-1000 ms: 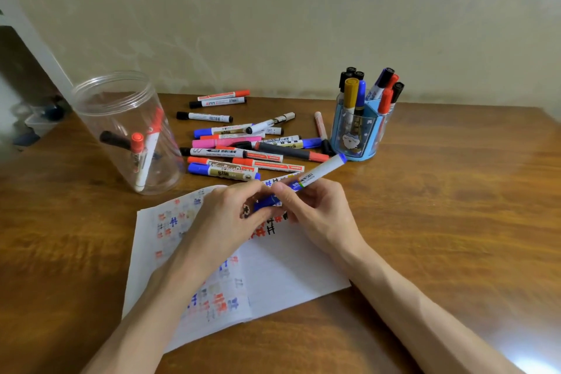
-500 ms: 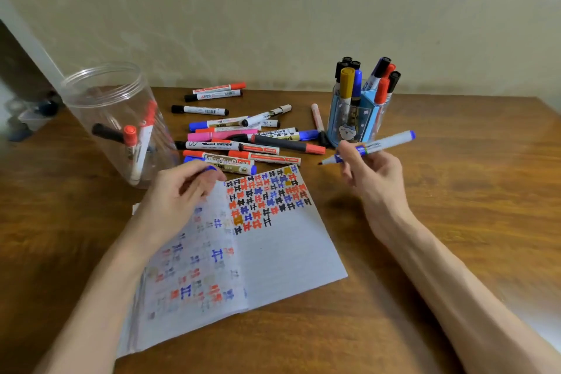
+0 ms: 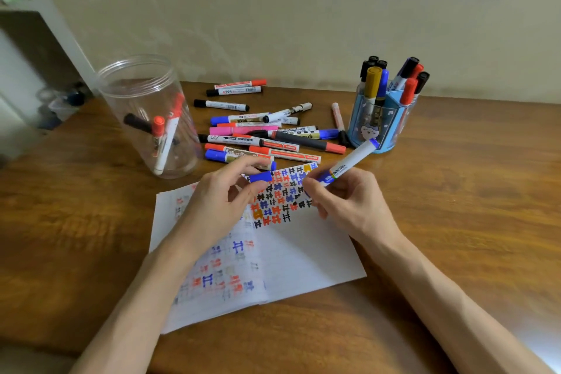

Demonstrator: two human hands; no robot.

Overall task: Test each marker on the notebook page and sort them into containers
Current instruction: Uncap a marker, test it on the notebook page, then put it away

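Note:
My right hand (image 3: 349, 200) grips a white marker with blue trim (image 3: 349, 162), its tip pointing down-left over the open notebook (image 3: 303, 255). My left hand (image 3: 218, 200) pinches the marker's blue cap (image 3: 260, 176) just left of that tip, above the page's rows of coloured test marks. A clear plastic jar (image 3: 145, 112) at the left holds a few markers. A blue pen holder (image 3: 379, 121) at the right is full of upright markers. Several loose markers (image 3: 267, 136) lie between the two containers.
The wooden table (image 3: 470, 206) stretches bare to the right and front. A wall runs close behind the containers. A white shelf edge (image 3: 45, 9) stands at the far left.
The cap came off the marker and my hands parted. Now my right hand has come back down toward the page, and my left hand with the cap has moved in close to the tip.

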